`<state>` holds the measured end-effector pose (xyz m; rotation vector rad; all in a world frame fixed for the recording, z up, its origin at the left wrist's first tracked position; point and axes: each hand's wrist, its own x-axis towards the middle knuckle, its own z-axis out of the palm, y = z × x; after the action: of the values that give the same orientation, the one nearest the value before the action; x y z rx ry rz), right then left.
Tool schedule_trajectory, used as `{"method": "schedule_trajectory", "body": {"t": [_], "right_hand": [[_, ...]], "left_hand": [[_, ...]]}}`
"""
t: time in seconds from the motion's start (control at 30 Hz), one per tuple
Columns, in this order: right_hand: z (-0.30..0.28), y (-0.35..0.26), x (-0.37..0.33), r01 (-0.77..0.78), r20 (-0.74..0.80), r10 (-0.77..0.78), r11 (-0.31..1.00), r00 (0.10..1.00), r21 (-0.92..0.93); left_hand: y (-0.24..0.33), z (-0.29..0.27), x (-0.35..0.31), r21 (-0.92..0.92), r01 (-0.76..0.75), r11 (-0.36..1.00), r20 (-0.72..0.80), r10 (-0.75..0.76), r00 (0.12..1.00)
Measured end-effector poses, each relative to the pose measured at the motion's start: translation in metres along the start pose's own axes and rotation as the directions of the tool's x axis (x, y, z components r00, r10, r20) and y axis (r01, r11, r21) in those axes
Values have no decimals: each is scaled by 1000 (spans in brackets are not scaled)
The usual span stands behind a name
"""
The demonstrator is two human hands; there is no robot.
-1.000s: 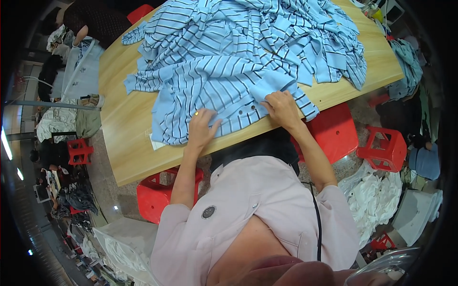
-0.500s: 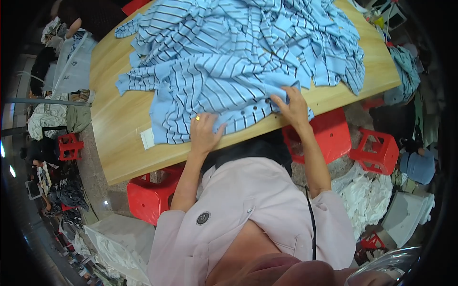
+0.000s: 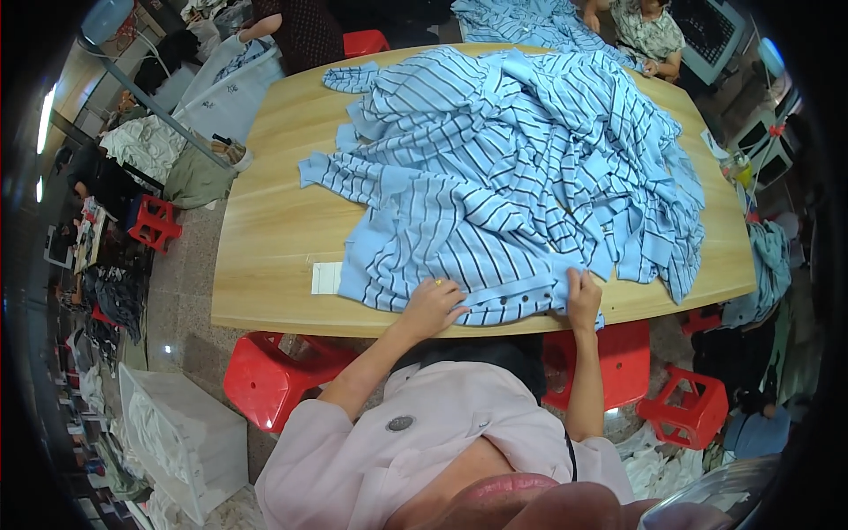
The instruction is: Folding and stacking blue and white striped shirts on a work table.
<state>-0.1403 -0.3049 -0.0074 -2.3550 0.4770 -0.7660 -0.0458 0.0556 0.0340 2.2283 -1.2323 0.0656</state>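
A light blue cardigan [image 3: 495, 238] with dark stripes lies on the near side of the table, its dark buttons in a row along the near edge. My left hand [image 3: 435, 307] rests on that edge, fingers on the cloth and thumb held apart. Farther right, my right hand [image 3: 583, 302] is closed on the cardigan's edge, thumb and fingers together. Past the cardigan spreads a heap of matching striped knitwear [image 3: 539, 124], overlapping it. A white paper tag [image 3: 326, 278] lies by the cardigan's left side.
The wooden table [image 3: 265, 203] has red stools [image 3: 274, 380] along its near side. White bins [image 3: 190, 442] with cloth stand on the floor at left. At the far right, another person [image 3: 649, 35] sits by more striped cloth. A second person [image 3: 296, 35] is at the far left.
The view has shifted, showing more of the table's far side. My right hand's spread fingers have come together on the cardigan's edge. My left hand stays on the cloth.
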Motion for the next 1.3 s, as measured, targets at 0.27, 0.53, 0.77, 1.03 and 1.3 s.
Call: {"method": "schedule_trajectory", "body": {"t": [0.27,0.53,0.77,1.03,1.3], "right_hand": [[-22,-16,-4,36,59,-34,999,998,-38],[-31,-25,13,-191,204,127,923,971,335],[-39,-4,-12,-354,553,96,854,828,382],[-29,-5,-25,86,262,-45,986,964,-145],[-20,-104,-33,420,-53,-444,876,895,-236]], "left_hand": [[11,4,-11,143,52,988,45,-59,997],[5,22,-15,-41,188,981,-234,-193,953],[11,20,-21,-182,184,966,-315,-234,920],[8,22,-27,-199,168,965,-297,-222,929],[14,24,-28,-114,196,974,-354,-224,908]]}}
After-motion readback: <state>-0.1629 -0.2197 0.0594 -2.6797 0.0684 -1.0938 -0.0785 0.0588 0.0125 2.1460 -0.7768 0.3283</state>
